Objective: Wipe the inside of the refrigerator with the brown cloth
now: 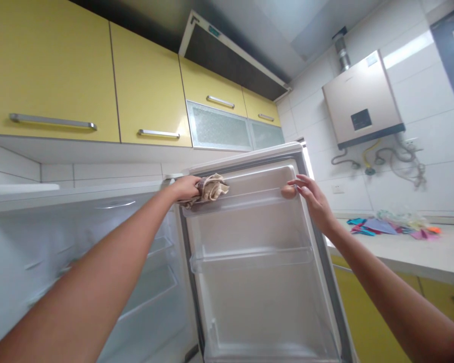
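My left hand point(187, 187) is closed around a crumpled brown-and-beige patterned cloth point(213, 187). It holds the cloth at the left end of the upper clear shelf point(245, 200) on the opened fridge door point(249, 227). At the right end of that shelf is a light-brown egg point(288, 191). The fingertips of my right hand point(313, 199) grip the egg from its top and right side, near the door's edge. Farther down the door are a middle clear shelf point(251, 259) and a bottom shelf point(268, 353).
The fridge interior point(155, 297), with clear shelves, lies to the left, partly behind my left arm. Yellow wall cabinets point(147, 85) hang above. On the right, a counter point(419, 257) carries colourful cloths point(382, 225) and a plastic bag, below a water heater point(363, 101).
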### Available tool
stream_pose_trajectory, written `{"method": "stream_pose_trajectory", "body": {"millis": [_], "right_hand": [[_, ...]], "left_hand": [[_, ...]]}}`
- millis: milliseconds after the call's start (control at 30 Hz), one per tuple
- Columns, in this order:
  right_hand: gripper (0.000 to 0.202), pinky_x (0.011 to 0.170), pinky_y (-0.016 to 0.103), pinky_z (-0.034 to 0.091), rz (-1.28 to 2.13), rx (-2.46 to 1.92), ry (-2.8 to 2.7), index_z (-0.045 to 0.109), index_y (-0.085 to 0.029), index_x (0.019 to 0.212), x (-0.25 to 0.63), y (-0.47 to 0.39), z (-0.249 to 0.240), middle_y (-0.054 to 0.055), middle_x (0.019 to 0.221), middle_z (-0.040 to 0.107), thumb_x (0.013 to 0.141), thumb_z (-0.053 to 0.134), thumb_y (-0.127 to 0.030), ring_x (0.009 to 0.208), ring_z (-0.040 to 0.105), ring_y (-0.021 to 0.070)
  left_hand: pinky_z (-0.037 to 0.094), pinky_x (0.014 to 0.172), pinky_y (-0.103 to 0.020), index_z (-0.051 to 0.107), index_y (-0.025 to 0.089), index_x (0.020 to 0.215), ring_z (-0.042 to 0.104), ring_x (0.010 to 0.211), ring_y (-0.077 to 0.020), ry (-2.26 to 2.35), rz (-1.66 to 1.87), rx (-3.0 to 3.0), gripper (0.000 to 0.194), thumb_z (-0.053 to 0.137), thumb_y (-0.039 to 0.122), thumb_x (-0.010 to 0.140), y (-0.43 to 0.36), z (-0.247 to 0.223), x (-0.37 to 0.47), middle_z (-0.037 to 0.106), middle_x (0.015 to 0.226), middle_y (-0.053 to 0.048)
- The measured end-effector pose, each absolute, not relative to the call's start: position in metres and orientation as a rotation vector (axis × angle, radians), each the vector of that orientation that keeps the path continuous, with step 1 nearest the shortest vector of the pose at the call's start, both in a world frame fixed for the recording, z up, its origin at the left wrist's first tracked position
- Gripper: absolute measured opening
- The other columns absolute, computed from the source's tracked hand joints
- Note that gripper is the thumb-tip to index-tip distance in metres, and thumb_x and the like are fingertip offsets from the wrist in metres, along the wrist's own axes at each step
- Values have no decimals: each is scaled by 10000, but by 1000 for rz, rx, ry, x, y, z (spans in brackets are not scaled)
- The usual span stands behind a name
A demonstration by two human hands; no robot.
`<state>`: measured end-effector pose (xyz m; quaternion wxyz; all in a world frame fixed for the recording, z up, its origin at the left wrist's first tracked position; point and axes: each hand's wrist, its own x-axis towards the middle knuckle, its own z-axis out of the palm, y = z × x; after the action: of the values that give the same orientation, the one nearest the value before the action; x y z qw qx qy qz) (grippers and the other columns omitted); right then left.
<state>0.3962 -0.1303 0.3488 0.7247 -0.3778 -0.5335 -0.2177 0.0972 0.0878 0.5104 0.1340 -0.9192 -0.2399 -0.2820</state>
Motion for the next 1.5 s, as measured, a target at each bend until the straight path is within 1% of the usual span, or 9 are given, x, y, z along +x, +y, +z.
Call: {"method": "stream_pose_trajectory", "body": {"millis": [100, 233, 433, 533, 633, 867, 1100, 1367, 1500], "right_hand": [[384, 1057, 505, 480, -495, -820, -1170, 567, -293, 1265, 389, -131, 349, 88, 1194, 713, 943, 528, -499, 1165, 646, 261], [365, 1051, 501, 486, -470, -809, -1151, 575, -286, 1246, 385, -131, 350, 91, 1180, 706, 936, 537, -477, 1169, 639, 265], [352, 1059, 504, 486, -434, -791, -1128, 581, -292, 1236, 388, -127, 351, 85, 1164, 702, 926, 551, -456, 1154, 643, 265], [352, 1030, 494, 507, -455, -805, -1126, 578, -286, 1233, 389, -126, 352, 87, 1152, 706, 925, 549, -452, 1144, 645, 265], [348, 1015, 486, 518, -470, -821, -1133, 578, -286, 1236, 389, -127, 353, 85, 1140, 718, 930, 541, -448, 1135, 652, 266], [339, 991, 481, 528, -504, -907, -1116, 633, -298, 1214, 389, -127, 353, 69, 1167, 729, 933, 540, -462, 1117, 660, 271], [257, 1041, 473, 513, -750, -1001, -1182, 694, -310, 1134, 392, -123, 352, 77, 1223, 683, 922, 580, -399, 1167, 636, 262], [277, 1065, 500, 499, -746, -1060, -1174, 681, -274, 1153, 401, -119, 349, 91, 1244, 689, 925, 571, -387, 1192, 639, 270], [280, 1074, 527, 488, -734, -1076, -1169, 672, -272, 1157, 409, -116, 348, 90, 1238, 686, 915, 568, -365, 1192, 636, 273]], "left_hand": [[549, 955, -476, 758, 203, 813, 729, 940, -289, -642, -675, -2571, 187, 748, 156, 632, 88, 510, 121, 798, 891, -91], [563, 874, -444, 737, 256, 657, 741, 861, -307, -610, -493, -2518, 164, 781, 152, 539, 80, 508, 148, 798, 840, -97], [542, 778, -365, 783, 289, 799, 726, 836, -263, -508, -413, -2469, 205, 740, 276, 599, 54, 512, 174, 819, 928, -79], [515, 757, -310, 780, 308, 921, 737, 915, -251, -422, -469, -2445, 257, 666, 351, 695, 34, 507, 198, 817, 1017, -73], [508, 763, -307, 766, 309, 1037, 734, 1003, -272, -327, -532, -2422, 325, 609, 390, 764, 10, 501, 228, 800, 1100, -96], [517, 827, -331, 767, 265, 1058, 721, 1048, -292, -152, -507, -2400, 311, 626, 293, 782, -23, 504, 271, 784, 1142, -124], [523, 814, -323, 732, 307, 1154, 719, 1072, -277, -162, -492, -2423, 384, 602, 233, 801, -18, 501, 271, 777, 1187, -85], [531, 833, -281, 764, 251, 1085, 733, 1049, -254, -448, -453, -2428, 335, 615, 218, 786, 21, 503, 226, 786, 1159, -123], [544, 882, -316, 770, 210, 1065, 728, 1080, -289, -622, -454, -2386, 327, 608, 193, 781, 49, 502, 183, 774, 1167, -175]]}}
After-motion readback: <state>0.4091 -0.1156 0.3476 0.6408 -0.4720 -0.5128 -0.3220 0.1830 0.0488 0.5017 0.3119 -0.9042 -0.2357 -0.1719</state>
